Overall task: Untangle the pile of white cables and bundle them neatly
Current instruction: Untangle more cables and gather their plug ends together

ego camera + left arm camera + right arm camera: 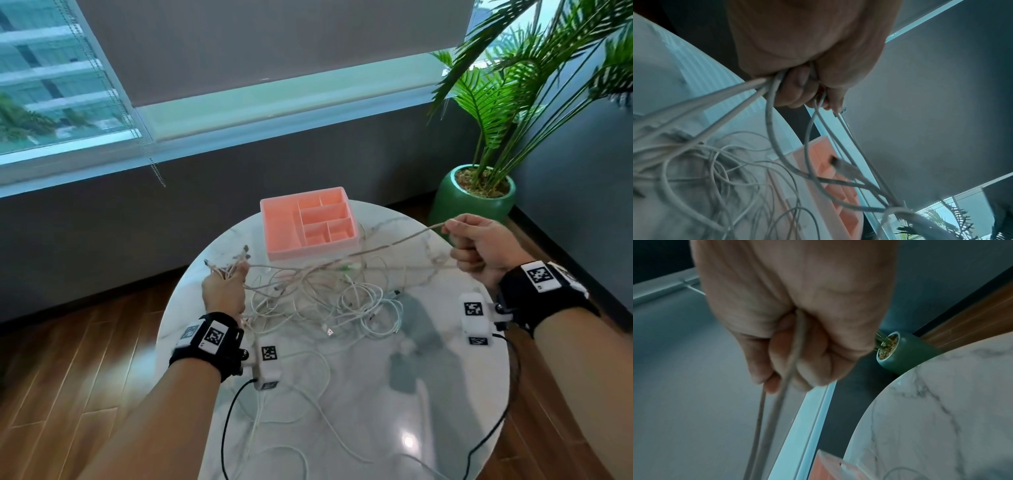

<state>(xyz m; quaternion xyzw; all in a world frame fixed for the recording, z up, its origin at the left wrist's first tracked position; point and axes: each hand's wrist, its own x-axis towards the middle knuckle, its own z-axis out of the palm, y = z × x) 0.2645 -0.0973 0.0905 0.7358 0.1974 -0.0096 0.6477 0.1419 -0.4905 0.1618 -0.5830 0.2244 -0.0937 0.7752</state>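
- The left hand is held above the left part of the round marble table, fingers curled tight round a bunch of cable ends.
- Several plugs stick out past its knuckles, pointing away from the person.
- In the left wrist view the fingers clamp several white strands, which fan down toward the table.
- The right hand is raised over the right rim of the table, closed in a fist on one cable.
- That cable runs stretched through the air from the right fist, over the near edge of the tray, toward the left hand.
- In the right wrist view the cable passes through the curled fingers, and two strands hang below the fist.
- The tangle of white cables lies on the table between the two hands, with loose loops trailing toward the near edge.
- A pink tray with compartments sits at the far side of the table, just beyond the tangle.
- A green pot with a palm stands on the wooden floor beyond the table, on the right.
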